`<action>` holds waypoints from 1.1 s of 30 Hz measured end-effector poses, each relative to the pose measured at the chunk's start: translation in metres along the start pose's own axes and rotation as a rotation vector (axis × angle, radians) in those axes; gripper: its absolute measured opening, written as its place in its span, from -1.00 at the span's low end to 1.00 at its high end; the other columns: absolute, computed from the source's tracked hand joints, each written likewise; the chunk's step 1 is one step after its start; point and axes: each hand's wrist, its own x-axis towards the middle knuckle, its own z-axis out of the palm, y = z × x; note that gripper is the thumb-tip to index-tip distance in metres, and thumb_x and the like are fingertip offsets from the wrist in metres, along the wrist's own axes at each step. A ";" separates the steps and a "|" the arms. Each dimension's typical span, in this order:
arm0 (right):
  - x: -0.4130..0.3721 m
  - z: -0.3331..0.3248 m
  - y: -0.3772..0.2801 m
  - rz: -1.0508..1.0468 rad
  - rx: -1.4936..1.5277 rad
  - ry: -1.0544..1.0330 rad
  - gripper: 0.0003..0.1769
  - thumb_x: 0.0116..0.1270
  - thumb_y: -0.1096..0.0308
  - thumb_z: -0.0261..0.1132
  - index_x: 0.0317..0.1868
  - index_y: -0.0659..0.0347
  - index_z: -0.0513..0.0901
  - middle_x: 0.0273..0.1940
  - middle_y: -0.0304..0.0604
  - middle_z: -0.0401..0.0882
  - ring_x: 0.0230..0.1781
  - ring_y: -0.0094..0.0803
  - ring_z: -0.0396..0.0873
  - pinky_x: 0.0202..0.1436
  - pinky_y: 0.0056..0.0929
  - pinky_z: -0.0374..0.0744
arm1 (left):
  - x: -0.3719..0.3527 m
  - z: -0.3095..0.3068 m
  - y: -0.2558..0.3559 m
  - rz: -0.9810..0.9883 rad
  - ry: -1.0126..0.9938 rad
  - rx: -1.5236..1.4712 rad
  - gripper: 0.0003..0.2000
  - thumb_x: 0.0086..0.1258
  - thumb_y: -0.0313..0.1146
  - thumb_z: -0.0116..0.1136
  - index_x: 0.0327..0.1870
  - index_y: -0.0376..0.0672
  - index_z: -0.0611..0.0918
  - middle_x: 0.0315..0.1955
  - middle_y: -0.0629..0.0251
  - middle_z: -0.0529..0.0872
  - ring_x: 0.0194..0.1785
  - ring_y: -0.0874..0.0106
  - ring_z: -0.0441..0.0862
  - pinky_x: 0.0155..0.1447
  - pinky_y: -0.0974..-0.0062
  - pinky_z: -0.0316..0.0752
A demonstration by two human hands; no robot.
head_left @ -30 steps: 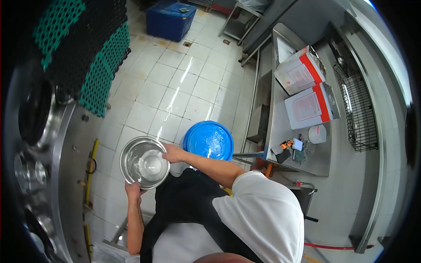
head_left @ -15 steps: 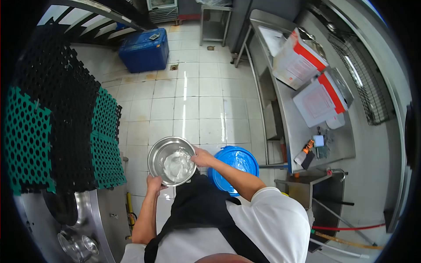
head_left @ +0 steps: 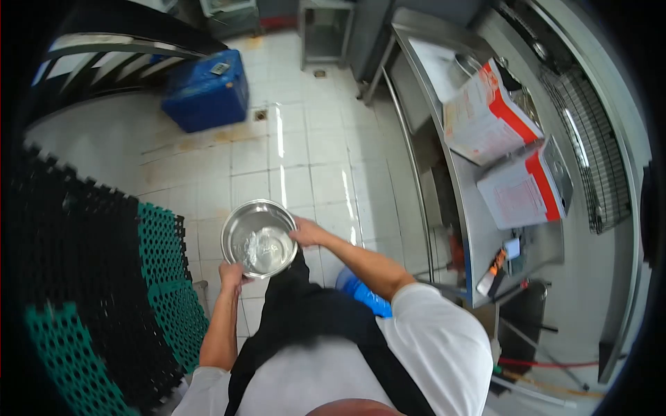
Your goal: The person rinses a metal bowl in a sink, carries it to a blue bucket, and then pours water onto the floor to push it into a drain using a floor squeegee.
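Note:
A round stainless steel bowl (head_left: pixel 239 222) is held out in front of my body at about waist height, both hands on its rim. Inside lies something clear and shiny that looks like water. My left hand (head_left: pixel 232 276) grips the near left edge, with the thumb over the rim. On the opposite side, my right hand (head_left: pixel 307 233) grips the right edge. The fingers under the bowl are hidden. To the right of my legs, a blue tub (head_left: pixel 368 295) is mostly covered by my right arm and apron.
Perforated black and green mats (head_left: pixel 163 270) stand along the left. Ahead, a blue cooler box (head_left: pixel 208 90) sits on the tiled floor (head_left: pixel 291 187). A steel counter (head_left: pixel 468 239) on the right bears white-and-red containers (head_left: pixel 524 191) and small tools (head_left: pixel 496 270).
My body has moved forward with the bowl still in both hands. The blue tub has slipped back beneath my right arm, and the mats and counter have shifted in view.

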 end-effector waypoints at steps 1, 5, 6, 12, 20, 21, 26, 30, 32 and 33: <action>0.010 -0.004 0.006 0.019 0.004 0.013 -0.15 0.15 0.35 0.17 0.53 0.01 0.21 -0.38 -0.04 0.63 -0.55 -0.41 0.59 -0.47 -0.42 0.61 | 0.021 0.004 0.011 -0.015 -0.012 0.017 -0.62 0.18 -0.58 -0.01 0.07 -0.31 0.52 -0.20 -0.04 0.70 -0.32 0.07 0.74 -0.35 0.03 0.73; 0.026 -0.083 -0.055 0.207 0.143 0.043 -0.08 0.20 0.29 0.23 0.58 0.05 0.06 -0.33 -0.03 0.65 -0.41 -0.40 0.64 -0.34 -0.40 0.64 | 0.085 0.051 0.089 -0.025 -0.100 0.070 -0.62 0.18 -0.58 -0.01 0.07 -0.32 0.51 -0.20 -0.02 0.69 -0.32 0.07 0.73 -0.35 0.01 0.71; 0.031 -0.093 -0.056 0.216 0.222 0.065 -0.06 0.22 0.28 0.25 0.59 0.06 0.02 -0.32 -0.03 0.65 -0.39 -0.39 0.65 -0.32 -0.39 0.64 | 0.109 0.062 0.102 0.015 -0.147 0.054 -0.63 0.18 -0.58 -0.02 0.07 -0.32 0.52 -0.21 -0.02 0.69 -0.32 0.08 0.73 -0.35 0.00 0.71; 0.037 -0.167 -0.075 -0.107 -0.550 0.363 -0.02 0.16 0.15 0.46 0.55 -0.04 0.16 0.43 0.25 0.20 0.46 0.16 0.16 0.45 0.01 0.29 | 0.183 0.140 0.199 0.054 -0.239 0.189 -0.56 0.17 -0.59 -0.08 0.14 -0.29 0.51 -0.20 -0.02 0.70 -0.33 0.11 0.75 -0.36 0.07 0.74; 0.166 -0.253 -0.070 -0.070 -0.998 0.042 -0.58 0.20 0.39 0.28 0.12 0.00 0.68 0.01 0.01 0.62 0.39 0.14 0.27 0.45 0.28 0.15 | 0.284 0.229 0.305 0.080 -0.264 0.328 -0.55 0.15 -0.60 -0.10 0.13 -0.32 0.54 -0.20 -0.07 0.70 -0.36 0.10 0.75 -0.47 0.17 0.74; 0.184 -0.261 -0.063 -0.136 -1.015 0.090 -0.67 0.24 0.41 0.18 -0.02 0.02 0.73 -0.20 -0.05 0.66 0.27 0.05 0.42 0.44 0.25 0.19 | 0.302 0.236 0.310 0.075 -0.252 0.324 -0.55 0.14 -0.59 -0.09 0.11 -0.32 0.57 -0.21 -0.08 0.71 -0.38 0.11 0.75 -0.53 0.22 0.72; 0.269 -0.313 -0.051 -0.056 -0.956 -0.258 -0.63 0.18 0.43 0.20 0.01 -0.03 0.72 -0.25 -0.06 0.70 -0.08 -0.06 0.68 0.13 -0.01 0.53 | 0.367 0.290 0.360 0.100 -0.304 0.452 -0.55 0.17 -0.56 -0.04 0.15 -0.32 0.57 -0.20 -0.06 0.72 -0.35 0.11 0.76 -0.48 0.21 0.73; 0.316 -0.350 -0.027 0.065 -0.843 -0.253 -0.65 0.13 0.47 0.22 -0.09 -0.05 0.75 -0.23 -0.02 0.73 -0.14 -0.05 0.70 -0.05 -0.07 0.64 | 0.440 0.331 0.388 0.032 -0.402 0.521 -0.55 0.21 -0.51 0.03 0.19 -0.29 0.58 -0.12 -0.05 0.73 -0.24 0.08 0.77 -0.40 0.18 0.76; 0.338 -0.380 -0.027 0.173 -0.858 -0.261 -0.66 0.13 0.47 0.23 -0.10 -0.03 0.75 -0.22 -0.02 0.73 -0.13 -0.06 0.71 -0.04 -0.07 0.64 | 0.482 0.364 0.384 -0.025 -0.451 0.498 -0.55 0.22 -0.49 0.04 0.19 -0.29 0.58 -0.09 -0.06 0.72 -0.18 0.07 0.76 -0.36 0.18 0.77; 0.347 -0.391 -0.009 0.167 -0.903 -0.266 -0.69 0.15 0.45 0.23 -0.11 0.01 0.75 -0.21 -0.02 0.74 -0.12 -0.05 0.71 -0.03 -0.07 0.64 | 0.494 0.380 0.386 -0.030 -0.469 0.520 -0.54 0.23 -0.49 0.05 0.20 -0.32 0.55 -0.03 -0.09 0.69 -0.14 0.05 0.76 -0.31 0.15 0.78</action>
